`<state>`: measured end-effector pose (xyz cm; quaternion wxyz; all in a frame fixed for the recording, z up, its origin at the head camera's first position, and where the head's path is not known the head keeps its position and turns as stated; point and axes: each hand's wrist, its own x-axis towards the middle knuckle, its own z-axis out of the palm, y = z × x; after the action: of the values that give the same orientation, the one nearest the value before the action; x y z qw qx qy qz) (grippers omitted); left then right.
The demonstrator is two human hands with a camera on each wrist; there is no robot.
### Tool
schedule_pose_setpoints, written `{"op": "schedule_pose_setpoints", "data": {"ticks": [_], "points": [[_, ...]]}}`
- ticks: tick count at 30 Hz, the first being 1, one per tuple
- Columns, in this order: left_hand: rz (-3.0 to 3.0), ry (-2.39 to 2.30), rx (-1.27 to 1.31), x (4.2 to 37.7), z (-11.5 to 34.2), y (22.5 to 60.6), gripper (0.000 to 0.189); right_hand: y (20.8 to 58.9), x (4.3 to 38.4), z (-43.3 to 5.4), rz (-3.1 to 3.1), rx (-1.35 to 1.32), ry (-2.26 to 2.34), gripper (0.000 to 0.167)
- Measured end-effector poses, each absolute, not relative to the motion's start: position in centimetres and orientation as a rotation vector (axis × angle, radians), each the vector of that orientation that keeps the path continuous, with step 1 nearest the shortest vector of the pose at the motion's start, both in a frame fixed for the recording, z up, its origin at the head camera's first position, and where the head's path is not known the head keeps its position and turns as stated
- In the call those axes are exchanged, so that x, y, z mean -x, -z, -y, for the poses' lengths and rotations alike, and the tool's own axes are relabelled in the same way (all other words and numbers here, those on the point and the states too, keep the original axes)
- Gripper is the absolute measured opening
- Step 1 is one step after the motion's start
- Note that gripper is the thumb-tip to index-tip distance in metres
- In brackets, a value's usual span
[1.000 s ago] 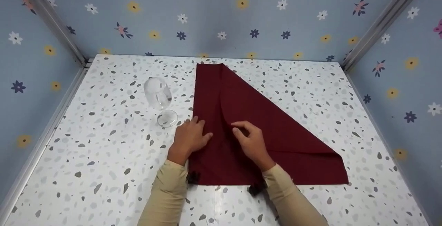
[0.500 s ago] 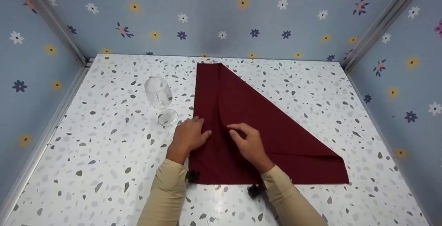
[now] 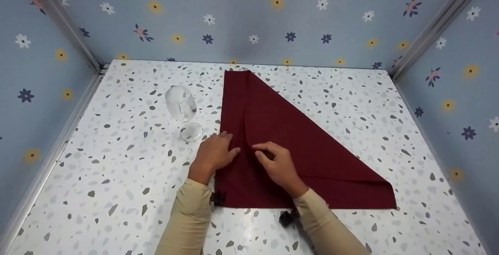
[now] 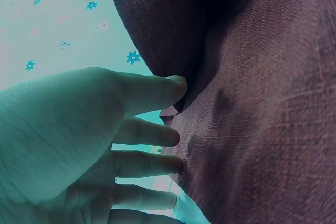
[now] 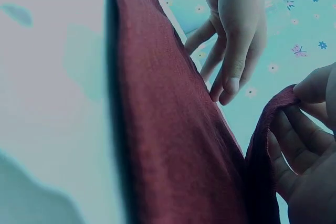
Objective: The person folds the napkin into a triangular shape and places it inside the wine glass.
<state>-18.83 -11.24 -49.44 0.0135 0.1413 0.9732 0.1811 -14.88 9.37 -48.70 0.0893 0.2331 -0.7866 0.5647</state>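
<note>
A dark red cloth napkin [image 3: 296,138] lies on the table, its upper layer folded over so that a slanted edge runs down the right side. The right hand [image 3: 277,165] pinches the raised corner of that upper layer between thumb and fingers; the right wrist view shows the lifted edge [image 5: 265,124] in its grip. On the napkin's left edge rests the left hand [image 3: 215,153], fingers straight and spread, thumb on the cloth. In the left wrist view the left hand [image 4: 142,124] has its fingertips right at the fabric.
A clear stemmed glass [image 3: 181,105] stands just left of the napkin, close beyond the left hand. The speckled white table [image 3: 117,169] is walled by blue flowered panels [image 3: 249,21] at the back and both sides. Dark wrist cameras [image 3: 288,218] sit under the sleeves.
The right hand has drawn the pinched cloth corner slightly to the left and toward the person. The left hand stays in place on the napkin's left edge.
</note>
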Motion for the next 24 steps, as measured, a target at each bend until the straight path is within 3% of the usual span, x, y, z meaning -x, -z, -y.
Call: {"op": "schedule_pose_setpoints", "data": {"ticks": [14, 24], "points": [[-3.018, -0.606, -0.449, 18.7, 11.5, 49.1, 0.05, 52.1, 15.9, -9.2, 2.346, -0.751, -1.625, 0.018], [-2.98, -0.636, -0.42, 18.8, 11.4, 49.1, 0.052, 52.5, 15.8, -9.2, 2.363, -0.765, -1.663, 0.017]]}}
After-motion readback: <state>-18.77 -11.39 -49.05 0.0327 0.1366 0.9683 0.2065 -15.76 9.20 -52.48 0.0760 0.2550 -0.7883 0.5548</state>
